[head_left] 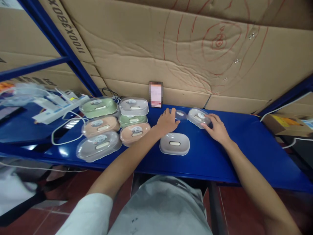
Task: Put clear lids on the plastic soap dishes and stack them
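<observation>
My left hand (168, 122) has its fingers curled over the left end of a clear plastic cover (181, 115) with a round label. My right hand (217, 128) grips the right end of a grey oval box (195, 118) between thumb and fingers; it has a clear cover with a label. Nearer to me, a grey oval box (174, 144) lies uncovered, with a pale slot-shaped piece in its middle. Left of my arm stand several covered oval boxes, among them a green one (98, 107), a peach one (135, 134) and a grey one (99, 147).
A phone (156, 94) leans against the cardboard wall (137, 42) behind the blue table (210, 156). Power strips and white cables (60, 107) lie at the left. At the right is an open cardboard box (281, 125). Blue frame posts rise on both sides.
</observation>
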`<state>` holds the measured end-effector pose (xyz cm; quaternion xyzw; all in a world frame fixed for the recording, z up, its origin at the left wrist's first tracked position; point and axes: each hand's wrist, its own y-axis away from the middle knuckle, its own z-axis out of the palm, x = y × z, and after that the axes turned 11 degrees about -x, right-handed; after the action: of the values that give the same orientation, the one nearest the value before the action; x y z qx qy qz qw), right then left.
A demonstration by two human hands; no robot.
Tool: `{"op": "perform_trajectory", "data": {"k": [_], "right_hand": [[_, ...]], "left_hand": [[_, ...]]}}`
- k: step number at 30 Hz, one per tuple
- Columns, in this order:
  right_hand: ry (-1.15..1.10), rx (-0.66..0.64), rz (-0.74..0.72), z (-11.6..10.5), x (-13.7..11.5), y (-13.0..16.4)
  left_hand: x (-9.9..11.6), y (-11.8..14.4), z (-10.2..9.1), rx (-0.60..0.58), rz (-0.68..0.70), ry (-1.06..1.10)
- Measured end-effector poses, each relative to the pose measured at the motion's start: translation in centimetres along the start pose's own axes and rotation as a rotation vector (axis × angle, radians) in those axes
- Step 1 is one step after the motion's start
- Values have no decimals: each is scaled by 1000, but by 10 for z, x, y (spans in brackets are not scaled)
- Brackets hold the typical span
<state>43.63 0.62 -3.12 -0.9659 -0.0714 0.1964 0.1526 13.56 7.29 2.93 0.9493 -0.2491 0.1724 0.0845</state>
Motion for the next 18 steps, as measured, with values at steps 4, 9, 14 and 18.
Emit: {"op": "perform_trajectory", "data": {"k": [4, 9, 14, 18], "right_hand": [[13, 61, 45, -4, 6, 0], [-1, 135, 80, -12, 24, -2], [53, 101, -11, -4, 8, -1], [150, -82, -114, 11, -16, 1]], "left_hand": [[9, 6, 1, -22, 19, -30], [3, 85, -1, -44, 378, -93], [-16, 122, 17, -125, 533, -209], [-21, 102, 24, -168, 573, -175]]}}
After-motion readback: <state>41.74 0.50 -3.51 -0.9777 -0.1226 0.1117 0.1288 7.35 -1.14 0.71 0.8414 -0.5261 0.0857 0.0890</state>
